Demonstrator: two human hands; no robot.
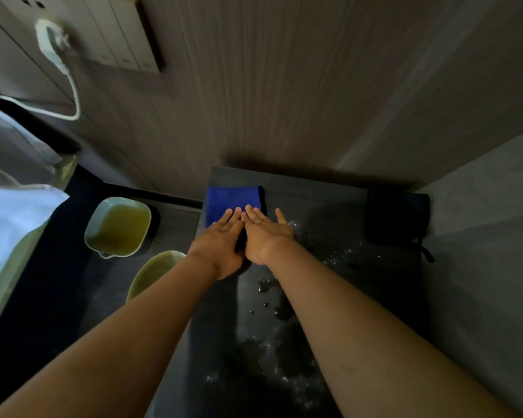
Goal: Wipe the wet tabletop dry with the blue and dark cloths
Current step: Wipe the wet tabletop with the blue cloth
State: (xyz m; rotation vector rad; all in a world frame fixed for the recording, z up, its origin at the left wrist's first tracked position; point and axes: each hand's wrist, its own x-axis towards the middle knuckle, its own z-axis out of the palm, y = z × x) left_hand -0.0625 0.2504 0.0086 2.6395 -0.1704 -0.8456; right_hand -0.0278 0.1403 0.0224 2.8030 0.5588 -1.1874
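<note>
A folded blue cloth (233, 200) lies at the far left of the dark tabletop (329, 285). My left hand (221, 242) and my right hand (264, 233) rest flat, side by side, with their fingertips on the cloth's near edge. Neither hand grips anything. A dark cloth (396, 218) lies folded at the far right of the tabletop, well apart from both hands. Water droplets and small puddles (281, 309) glisten across the middle and near part of the tabletop, under and beside my right forearm.
Two basins of yellowish liquid sit on the floor to the left: a squarish one (118, 227) and a round one (154, 273) close to the table's edge. A bed with white sheets (9, 212) is far left. Walls close off the back and right.
</note>
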